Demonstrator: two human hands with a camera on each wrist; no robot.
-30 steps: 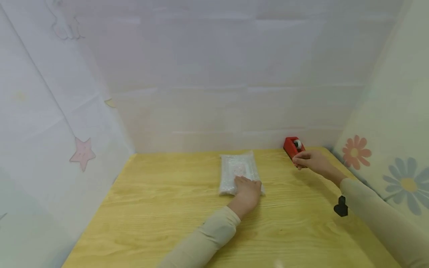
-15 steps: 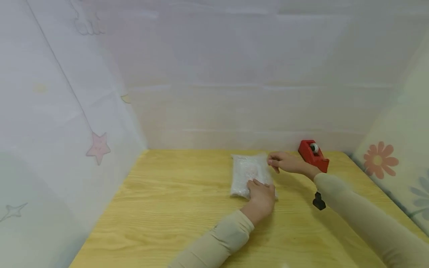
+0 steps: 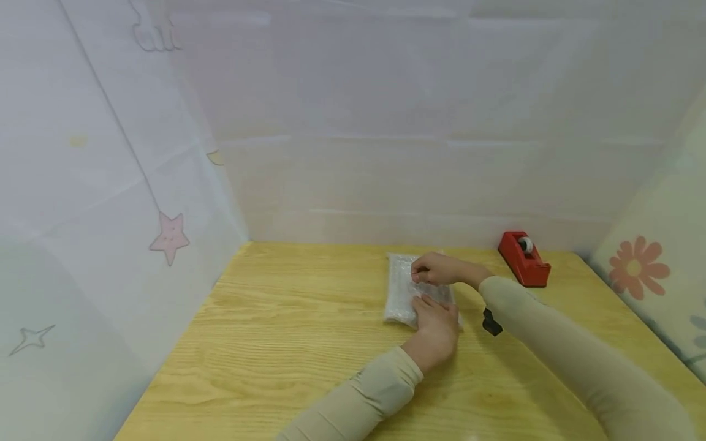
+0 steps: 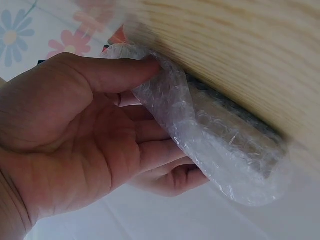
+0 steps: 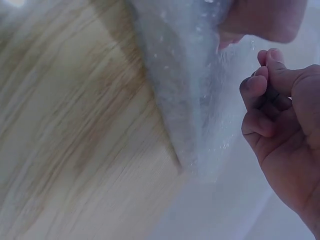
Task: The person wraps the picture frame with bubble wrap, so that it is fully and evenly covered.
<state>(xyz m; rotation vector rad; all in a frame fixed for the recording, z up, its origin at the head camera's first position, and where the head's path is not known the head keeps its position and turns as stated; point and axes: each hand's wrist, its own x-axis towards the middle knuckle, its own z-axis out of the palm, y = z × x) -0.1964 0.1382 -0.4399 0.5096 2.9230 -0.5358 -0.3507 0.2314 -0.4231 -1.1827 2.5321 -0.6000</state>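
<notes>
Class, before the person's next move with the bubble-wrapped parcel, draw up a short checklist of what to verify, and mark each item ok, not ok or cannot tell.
1. Bubble-wrapped parcel lies flat on the wooden table: ok.
2. Left hand steadies the parcel's near end, fingers on the wrap: ok.
3. Right hand is over the parcel's far half, fingertips pinched together: ok.
4. A strip of tape is between those fingertips: cannot tell, nothing shows clearly.
5. Red tape dispenser stands clear of both hands, near the far right corner: ok.
6. The wrap's seam is closed: cannot tell.
</notes>
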